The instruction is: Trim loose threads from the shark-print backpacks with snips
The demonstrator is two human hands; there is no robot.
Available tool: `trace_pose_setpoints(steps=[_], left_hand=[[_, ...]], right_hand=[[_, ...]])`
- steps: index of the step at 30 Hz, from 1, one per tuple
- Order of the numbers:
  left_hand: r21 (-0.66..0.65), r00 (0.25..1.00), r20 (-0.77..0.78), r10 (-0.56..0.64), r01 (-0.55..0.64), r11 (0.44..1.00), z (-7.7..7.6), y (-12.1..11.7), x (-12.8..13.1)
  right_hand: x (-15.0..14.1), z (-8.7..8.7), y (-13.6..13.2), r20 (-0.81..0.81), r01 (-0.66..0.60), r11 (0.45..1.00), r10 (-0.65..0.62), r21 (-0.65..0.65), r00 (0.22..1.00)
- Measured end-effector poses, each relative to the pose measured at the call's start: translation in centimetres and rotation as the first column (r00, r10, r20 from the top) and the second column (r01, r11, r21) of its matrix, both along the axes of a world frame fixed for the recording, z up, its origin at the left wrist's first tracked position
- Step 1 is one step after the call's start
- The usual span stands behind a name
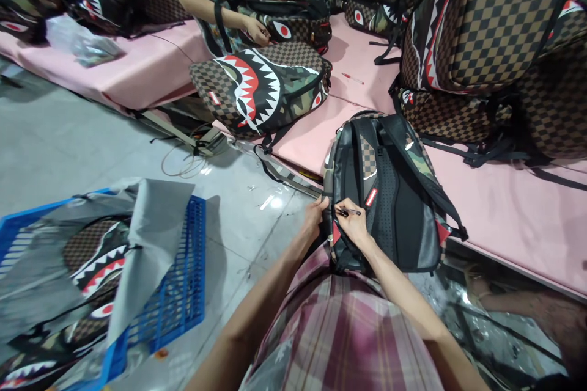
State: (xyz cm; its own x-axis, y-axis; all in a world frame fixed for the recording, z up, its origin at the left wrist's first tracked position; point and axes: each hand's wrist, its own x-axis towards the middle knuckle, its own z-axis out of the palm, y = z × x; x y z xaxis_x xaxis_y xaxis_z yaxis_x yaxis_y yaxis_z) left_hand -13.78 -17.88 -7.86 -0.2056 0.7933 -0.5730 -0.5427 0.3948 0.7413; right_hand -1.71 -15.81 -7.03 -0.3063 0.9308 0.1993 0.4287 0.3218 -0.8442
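A backpack (394,195) lies back-side up at the near edge of the pink table (504,208), its black padded panel and straps showing. My left hand (315,215) grips the bag's left bottom edge, fingers closed on it. My right hand (353,223) rests on the bag's lower corner and pinches a thin dark pen (348,212) with its tip against the bag.
A shark-mouth checkered backpack (261,88) lies further back on the table. Another person's hand (257,30) touches a bag behind it. Stacked backpacks (490,18) fill the right side. A blue crate (178,293) with bagged backpacks sits on the floor at left. A red pen (352,77) lies on the table.
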Motion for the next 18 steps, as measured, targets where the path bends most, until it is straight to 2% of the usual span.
trace_pose_setpoints(steps=[6,18], left_hand=[[0.01,1.0,-0.015,-0.003,0.003,1.0,-0.17,-0.19,0.08],[0.022,0.999,-0.032,-0.03,0.031,0.999,-0.22,-0.3,-0.04]], right_hand=[[0.38,-0.14,-0.47,-0.018,0.068,0.997,-0.068,-0.03,0.997],[0.4,0.08,-0.43,-0.032,0.032,0.999,-0.034,-0.037,0.999]])
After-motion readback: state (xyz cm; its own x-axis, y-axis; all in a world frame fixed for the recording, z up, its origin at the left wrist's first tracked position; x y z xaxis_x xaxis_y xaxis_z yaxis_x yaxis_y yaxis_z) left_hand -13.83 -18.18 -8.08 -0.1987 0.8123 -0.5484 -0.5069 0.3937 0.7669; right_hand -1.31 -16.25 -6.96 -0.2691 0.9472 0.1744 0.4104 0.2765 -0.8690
